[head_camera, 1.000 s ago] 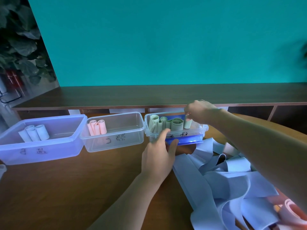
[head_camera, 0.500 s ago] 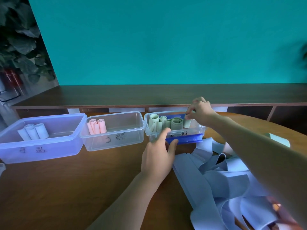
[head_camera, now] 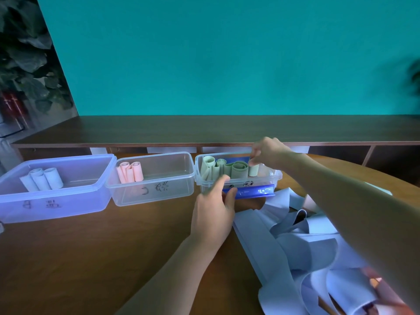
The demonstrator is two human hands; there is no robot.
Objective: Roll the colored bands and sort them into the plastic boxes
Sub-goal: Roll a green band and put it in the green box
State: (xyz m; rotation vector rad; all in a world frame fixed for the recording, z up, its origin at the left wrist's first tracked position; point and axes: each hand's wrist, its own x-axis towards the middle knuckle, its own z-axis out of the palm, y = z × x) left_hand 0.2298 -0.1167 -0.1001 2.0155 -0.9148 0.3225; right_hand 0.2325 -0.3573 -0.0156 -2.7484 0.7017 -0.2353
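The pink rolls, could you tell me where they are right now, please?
The pink rolls stand at the left end of the middle clear box, between the blue box and the green-roll box.

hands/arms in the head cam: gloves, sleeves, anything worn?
Nothing worn that shows. Left hand and right hand are bare: no gloves, and no rings, watch or bands visible. Both forearms are bare right to the frame edge, with no sleeve in view.
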